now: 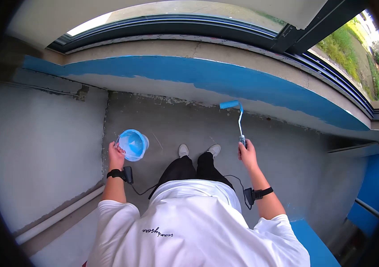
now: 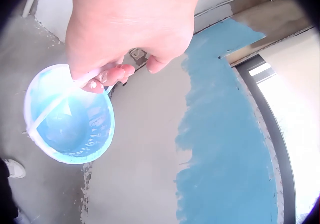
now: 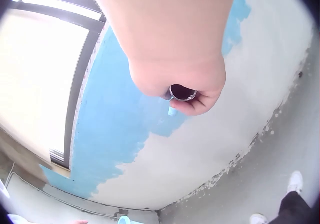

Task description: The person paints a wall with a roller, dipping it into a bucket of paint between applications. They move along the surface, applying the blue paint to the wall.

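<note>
My left hand (image 1: 117, 155) grips the thin handle of a bucket (image 1: 141, 153) with blue paint inside; in the left wrist view the fingers of this hand (image 2: 132, 38) curl round the handle and the bucket (image 2: 70, 151) hangs tilted below. My right hand (image 1: 247, 153) holds the handle of a paint roller (image 1: 229, 104), whose blue sleeve is in front of the low wall near its lower edge; contact with the wall cannot be told. In the right wrist view the right hand (image 3: 177, 78) is closed round the handle's round end, and most of the roller is hidden.
Blue paint (image 1: 163, 71) covers the upper band of the wall under the window, with an uneven edge above pale wall. Grey concrete floor (image 1: 171, 124) lies around my shoes. A white pipe (image 1: 60, 216) runs at the left, and blue panels (image 1: 376, 187) stand at the right.
</note>
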Action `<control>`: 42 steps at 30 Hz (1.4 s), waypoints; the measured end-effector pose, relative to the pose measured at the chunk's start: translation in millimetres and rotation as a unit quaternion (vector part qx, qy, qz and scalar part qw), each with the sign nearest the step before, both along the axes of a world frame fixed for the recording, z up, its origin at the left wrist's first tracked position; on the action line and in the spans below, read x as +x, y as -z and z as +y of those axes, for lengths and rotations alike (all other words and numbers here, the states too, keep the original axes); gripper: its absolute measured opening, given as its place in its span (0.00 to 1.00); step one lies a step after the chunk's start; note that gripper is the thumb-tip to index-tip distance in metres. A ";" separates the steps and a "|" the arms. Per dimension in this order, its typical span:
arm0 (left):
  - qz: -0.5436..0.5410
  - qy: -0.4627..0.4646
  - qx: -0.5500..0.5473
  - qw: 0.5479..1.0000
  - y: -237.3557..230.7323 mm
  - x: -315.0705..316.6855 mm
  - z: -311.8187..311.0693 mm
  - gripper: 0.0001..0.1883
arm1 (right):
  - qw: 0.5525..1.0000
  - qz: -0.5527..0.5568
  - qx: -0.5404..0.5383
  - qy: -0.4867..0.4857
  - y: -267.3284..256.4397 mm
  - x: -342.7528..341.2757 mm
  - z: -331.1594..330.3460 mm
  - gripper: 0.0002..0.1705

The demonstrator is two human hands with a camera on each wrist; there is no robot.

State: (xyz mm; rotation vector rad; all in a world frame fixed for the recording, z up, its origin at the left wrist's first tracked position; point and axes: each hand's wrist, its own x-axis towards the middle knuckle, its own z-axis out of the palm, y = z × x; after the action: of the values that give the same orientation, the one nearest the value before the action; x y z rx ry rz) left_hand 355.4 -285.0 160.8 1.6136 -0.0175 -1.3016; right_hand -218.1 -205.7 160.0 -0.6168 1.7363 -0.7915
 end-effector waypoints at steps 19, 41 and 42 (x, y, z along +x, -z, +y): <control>0.007 0.003 0.070 0.998 84.3 213.7 -5.2 0.14 | 0.931 -0.277 0.072 0.226 -56.1 190.5 -108.4 0.07; 0.064 0.120 0.116 0.984 144.9 206.3 -43.4 0.14 | 0.932 -0.228 0.068 0.273 -41.1 235.1 -149.9 0.13; 0.061 0.127 0.111 0.984 146.0 199.1 -44.5 0.13 | 0.928 -0.243 0.053 0.277 -52.7 235.0 -144.8 0.13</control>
State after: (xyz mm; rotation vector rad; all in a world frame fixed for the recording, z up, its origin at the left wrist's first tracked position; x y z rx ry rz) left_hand 554.5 -329.5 14.8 1.7585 -0.0030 -1.6454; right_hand 16.9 -350.5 212.8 0.1639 1.4764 -1.1185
